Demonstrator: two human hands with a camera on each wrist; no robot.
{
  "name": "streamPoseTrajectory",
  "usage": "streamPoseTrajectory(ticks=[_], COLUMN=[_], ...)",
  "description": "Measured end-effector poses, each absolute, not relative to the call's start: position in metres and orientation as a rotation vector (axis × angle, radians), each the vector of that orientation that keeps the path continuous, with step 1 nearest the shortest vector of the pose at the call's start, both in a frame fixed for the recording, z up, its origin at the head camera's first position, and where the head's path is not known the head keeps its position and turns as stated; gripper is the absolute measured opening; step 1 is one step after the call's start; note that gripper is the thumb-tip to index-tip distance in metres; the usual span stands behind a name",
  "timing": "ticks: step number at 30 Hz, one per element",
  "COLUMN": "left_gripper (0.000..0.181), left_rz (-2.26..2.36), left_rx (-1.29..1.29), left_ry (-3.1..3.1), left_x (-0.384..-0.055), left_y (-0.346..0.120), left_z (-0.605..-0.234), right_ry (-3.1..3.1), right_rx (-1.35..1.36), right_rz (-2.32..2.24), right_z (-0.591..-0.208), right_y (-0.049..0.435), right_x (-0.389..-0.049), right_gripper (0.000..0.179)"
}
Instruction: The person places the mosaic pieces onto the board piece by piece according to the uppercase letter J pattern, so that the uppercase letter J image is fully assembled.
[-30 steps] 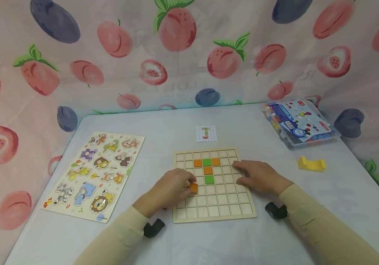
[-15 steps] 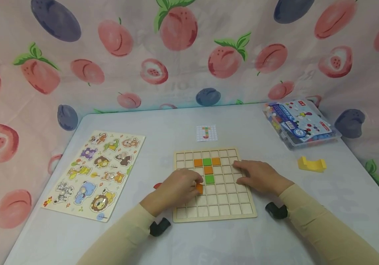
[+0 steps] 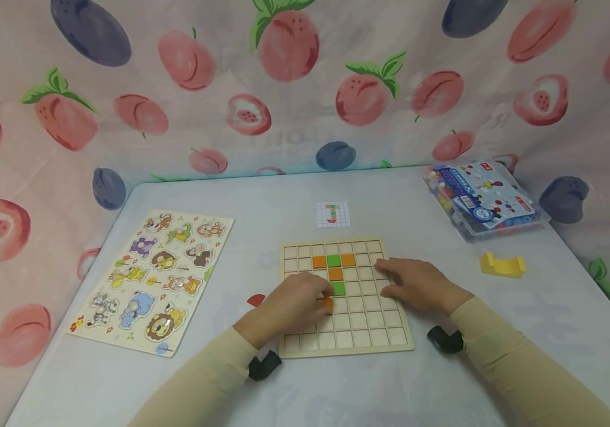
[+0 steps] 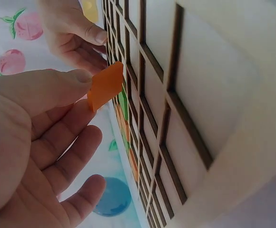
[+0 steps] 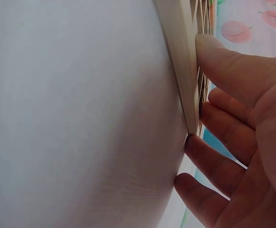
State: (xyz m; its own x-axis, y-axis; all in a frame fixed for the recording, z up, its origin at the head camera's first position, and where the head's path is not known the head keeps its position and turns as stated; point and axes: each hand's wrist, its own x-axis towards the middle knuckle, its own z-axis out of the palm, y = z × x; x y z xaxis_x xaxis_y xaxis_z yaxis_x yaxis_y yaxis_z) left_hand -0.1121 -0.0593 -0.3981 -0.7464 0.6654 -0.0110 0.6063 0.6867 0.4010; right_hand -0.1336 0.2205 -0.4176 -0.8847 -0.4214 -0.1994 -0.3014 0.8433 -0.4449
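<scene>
Between thumb and index finger, my left hand (image 3: pixel 291 303) pinches an orange square tile (image 4: pixel 107 85), held at a tilt close over the wooden grid board (image 3: pixel 347 352). In the left wrist view the other fingers of that hand are loosely bent. On the board lie orange and green tiles: a row of orange, green (image 3: pixel 333 261) and orange, with an orange tile (image 3: pixel 335 274) and a green tile (image 3: pixel 339 289) below its middle. My right hand (image 3: pixel 419 284) rests at the board's right edge, thumb and fingertips touching the frame and fingers relaxed.
A red rounded piece (image 3: pixel 255 300) lies left of the board. Behind it is a small pattern card (image 3: pixel 332 214). An animal puzzle board (image 3: pixel 176 273) lies at left. At right are a plastic case (image 3: pixel 488 198) of colourful parts and a yellow curved block (image 3: pixel 502 265).
My left hand has moved right over the board with the orange tile, toward the space below the lower green tile. The red piece has come into view. My right hand has stayed put.
</scene>
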Motion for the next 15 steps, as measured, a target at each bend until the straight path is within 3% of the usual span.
streamPoseTrajectory(ticks=[15], left_gripper=[0.017], left_rz=[0.605], left_rx=[1.059], left_ry=[2.726], left_x=[-0.1127], left_y=[-0.0538], left_z=[-0.4015], right_ry=[2.741], right_rx=[-0.561], right_rz=[-0.588], right_z=[-0.4182], right_y=[0.2205], right_x=[-0.1334], right_gripper=[0.06])
